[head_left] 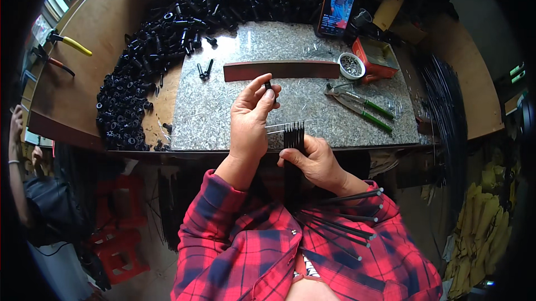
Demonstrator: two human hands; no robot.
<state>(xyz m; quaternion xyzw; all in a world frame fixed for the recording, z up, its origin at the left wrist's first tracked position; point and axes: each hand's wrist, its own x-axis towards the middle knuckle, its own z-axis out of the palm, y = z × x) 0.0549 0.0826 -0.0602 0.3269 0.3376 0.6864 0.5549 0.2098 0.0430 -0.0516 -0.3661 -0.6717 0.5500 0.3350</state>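
Note:
My left hand point(250, 114) is raised over the front of the speckled stone slab point(206, 117). Its thumb and fingers pinch a small black plastic part point(268, 85). Thin pale wires point(276, 128) run between its wrist side and a bundle of slim black rods point(294, 140). Closer to my body, my right hand point(317, 162) grips that bundle, thumb across the front, with the narrow rod tips fanned upward. Below it, several dark rods with round grey ends point(365, 219) stick out over my plaid shirt. How the wires are attached cannot be made out.
Black plastic parts point(167, 39) are heaped along the back and left. A dark red bar point(279, 70), green-handled pliers point(363, 108), a white cup of small metal bits point(351, 65), a red box point(375, 58) and a phone point(336, 6) occupy the slab. Another person's arm point(18, 172) shows far left.

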